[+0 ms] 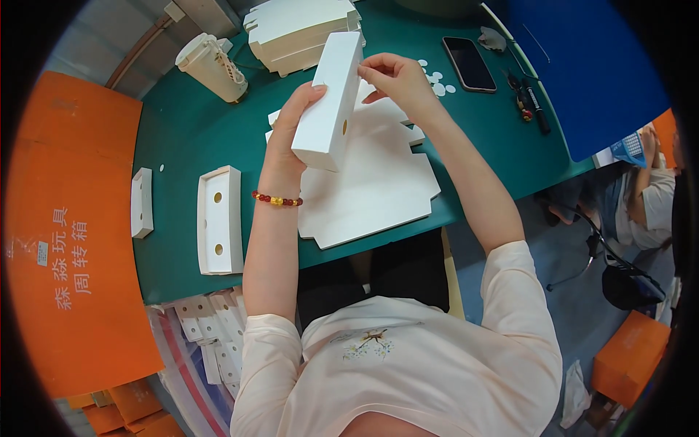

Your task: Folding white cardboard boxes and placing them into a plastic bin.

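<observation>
A long white cardboard box point(328, 98) is tilted in the air over the table, its far end raised. My left hand point(293, 120) is closed round its left side, thumb on the upper face. A round hole shows low on the box's right side. Against that side, nearer the far end, my right hand point(397, 84) has its thumb and fingers pinched together; what they hold, if anything, is too small to make out. Below both hands lies a stack of flat white die-cut cardboard blanks point(368, 197).
A white open box with two holes point(219, 233) and a smaller white box point(143, 204) are at left. Small white discs point(438, 89), a phone point(470, 65) and a black pen point(537, 105) lie at right. Behind stand a lidded cup point(211, 69) and more blanks point(302, 33).
</observation>
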Tool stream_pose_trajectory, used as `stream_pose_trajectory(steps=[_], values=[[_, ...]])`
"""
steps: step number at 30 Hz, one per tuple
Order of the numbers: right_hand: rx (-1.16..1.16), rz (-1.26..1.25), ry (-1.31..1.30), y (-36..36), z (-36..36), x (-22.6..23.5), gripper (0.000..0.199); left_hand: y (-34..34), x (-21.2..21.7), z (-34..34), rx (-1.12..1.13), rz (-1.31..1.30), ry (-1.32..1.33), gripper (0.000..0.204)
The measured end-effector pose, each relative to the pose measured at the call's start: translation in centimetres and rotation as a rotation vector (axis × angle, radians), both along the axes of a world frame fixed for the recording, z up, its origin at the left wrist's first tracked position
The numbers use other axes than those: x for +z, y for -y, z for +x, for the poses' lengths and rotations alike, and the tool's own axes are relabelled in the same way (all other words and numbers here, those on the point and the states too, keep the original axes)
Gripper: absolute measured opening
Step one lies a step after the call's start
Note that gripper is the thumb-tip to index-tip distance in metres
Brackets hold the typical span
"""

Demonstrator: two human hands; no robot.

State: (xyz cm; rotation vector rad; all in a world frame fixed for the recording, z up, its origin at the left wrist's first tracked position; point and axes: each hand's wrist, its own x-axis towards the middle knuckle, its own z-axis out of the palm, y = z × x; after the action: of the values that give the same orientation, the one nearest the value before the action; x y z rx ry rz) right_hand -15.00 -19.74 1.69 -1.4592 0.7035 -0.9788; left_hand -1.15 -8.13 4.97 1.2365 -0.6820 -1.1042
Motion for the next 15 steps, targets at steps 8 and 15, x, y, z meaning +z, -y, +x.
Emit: stream_pose_trajectory(steps=[8,15], values=[[0.083,0.232,0.152,0.7,-1.1,-0.3,0.021,-0.4,0.0,1.2,-0.117,-0.068,-0.042,0.026],[0.042,0.228,0.013,3.3,-2.9,-1.1,0.02,-1.1,0.0,6.2,0.062,-0.182,-0.216,0.026]])
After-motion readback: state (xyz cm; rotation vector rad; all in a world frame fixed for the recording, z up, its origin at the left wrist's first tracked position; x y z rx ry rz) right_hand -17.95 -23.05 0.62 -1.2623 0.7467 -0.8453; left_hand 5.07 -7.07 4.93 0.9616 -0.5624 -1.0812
